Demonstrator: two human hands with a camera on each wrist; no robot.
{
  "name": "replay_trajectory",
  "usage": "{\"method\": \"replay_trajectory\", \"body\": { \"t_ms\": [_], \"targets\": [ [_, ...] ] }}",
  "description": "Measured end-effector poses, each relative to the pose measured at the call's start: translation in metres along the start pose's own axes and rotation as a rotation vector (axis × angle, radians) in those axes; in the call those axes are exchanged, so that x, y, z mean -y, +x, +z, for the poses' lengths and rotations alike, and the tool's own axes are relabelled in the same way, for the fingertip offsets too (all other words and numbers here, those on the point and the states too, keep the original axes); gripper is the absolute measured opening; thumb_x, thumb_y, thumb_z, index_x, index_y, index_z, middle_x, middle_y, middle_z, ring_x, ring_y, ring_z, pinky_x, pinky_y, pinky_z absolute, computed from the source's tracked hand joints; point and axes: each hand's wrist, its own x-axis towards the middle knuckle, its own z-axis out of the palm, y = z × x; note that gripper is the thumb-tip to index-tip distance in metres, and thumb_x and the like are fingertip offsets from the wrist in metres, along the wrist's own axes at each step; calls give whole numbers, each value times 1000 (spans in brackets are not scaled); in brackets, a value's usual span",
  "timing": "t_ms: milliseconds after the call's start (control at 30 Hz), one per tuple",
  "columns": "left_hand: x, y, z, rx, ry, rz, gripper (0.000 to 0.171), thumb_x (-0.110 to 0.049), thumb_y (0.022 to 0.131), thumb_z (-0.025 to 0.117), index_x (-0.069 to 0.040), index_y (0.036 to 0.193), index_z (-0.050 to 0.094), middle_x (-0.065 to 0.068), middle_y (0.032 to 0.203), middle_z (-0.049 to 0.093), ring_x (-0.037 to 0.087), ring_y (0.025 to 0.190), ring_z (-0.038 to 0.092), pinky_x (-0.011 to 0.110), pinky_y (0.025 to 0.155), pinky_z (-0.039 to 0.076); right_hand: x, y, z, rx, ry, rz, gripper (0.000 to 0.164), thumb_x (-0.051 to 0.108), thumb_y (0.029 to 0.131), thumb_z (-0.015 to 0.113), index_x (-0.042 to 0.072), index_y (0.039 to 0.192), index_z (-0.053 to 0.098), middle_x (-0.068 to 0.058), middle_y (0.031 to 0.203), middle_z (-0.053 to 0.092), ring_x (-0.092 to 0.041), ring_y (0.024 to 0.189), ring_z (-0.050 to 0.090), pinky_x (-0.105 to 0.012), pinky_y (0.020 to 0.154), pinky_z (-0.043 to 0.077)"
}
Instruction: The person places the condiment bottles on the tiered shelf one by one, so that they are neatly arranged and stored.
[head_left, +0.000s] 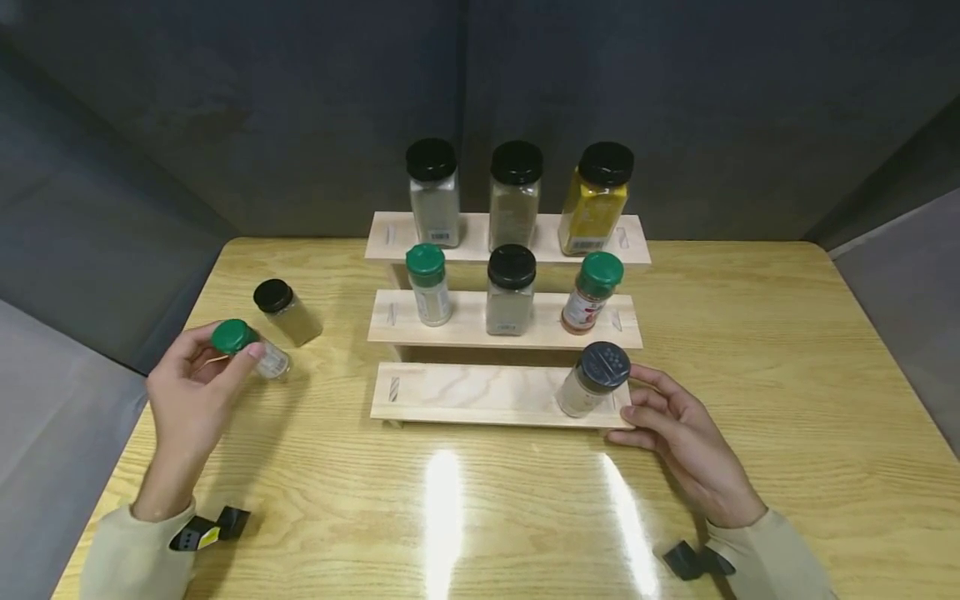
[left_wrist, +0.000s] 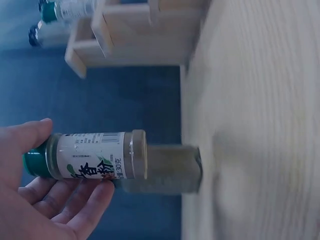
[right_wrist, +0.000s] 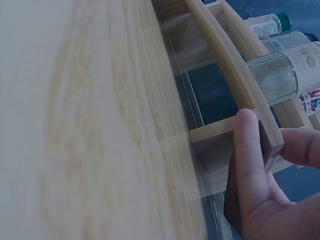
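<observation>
On the left, my left hand [head_left: 193, 379] grips a small spice jar with a green cap [head_left: 234, 335], thumb on one side and fingers on the other. In the left wrist view this labelled jar [left_wrist: 95, 156] hangs tilted above the tabletop. Just behind it a black-capped jar [head_left: 294, 318] stands on the table. My right hand [head_left: 686, 437] pinches the right end of the lowest step of a three-step wooden rack [head_left: 465, 392]. The right wrist view shows one finger [right_wrist: 248, 150] along the step's edge. A dark-capped shaker jar [head_left: 583, 392] stands at that end.
Three tall black-capped jars, one of them yellow [head_left: 596, 208], fill the top step. The middle step bears a green-capped jar [head_left: 431, 292], a black-capped jar [head_left: 510, 300] and a red-labelled jar [head_left: 585, 307]. Grey panels [head_left: 300, 117] surround the wooden table [head_left: 750, 333].
</observation>
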Motion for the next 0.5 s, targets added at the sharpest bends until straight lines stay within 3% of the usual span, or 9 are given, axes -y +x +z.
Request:
{"method": "replay_trajectory", "body": {
  "t_ms": [100, 267, 500],
  "targets": [
    [-10, -5, 7, 38, -64, 80, 35, 23, 87, 77, 15, 120, 72, 4, 107, 77, 11, 92, 74, 14, 81, 61, 0, 0, -1, -3, -1, -4, 47, -12, 107, 55, 7, 149, 45, -9, 113, 66, -18, 100, 69, -46, 93, 67],
    [-22, -11, 22, 97, -96, 234, 38, 26, 83, 77, 22, 119, 68, 2, 109, 77, 9, 94, 73, 16, 85, 61, 0, 0, 0, -5, 8, 2, 46, -12, 107, 56, 9, 148, 47, -8, 113, 66, -17, 100, 69, -46, 94, 67],
    [-41, -19, 49, 222, -100, 299, 42, 26, 80, 80, 18, 120, 69, 2, 112, 76, 10, 95, 73, 18, 87, 61, -1, -1, 1, 14, 12, -6, 46, -11, 107, 57, 10, 148, 49, -8, 113, 66, -17, 101, 69, -46, 94, 66]
  ]
}}
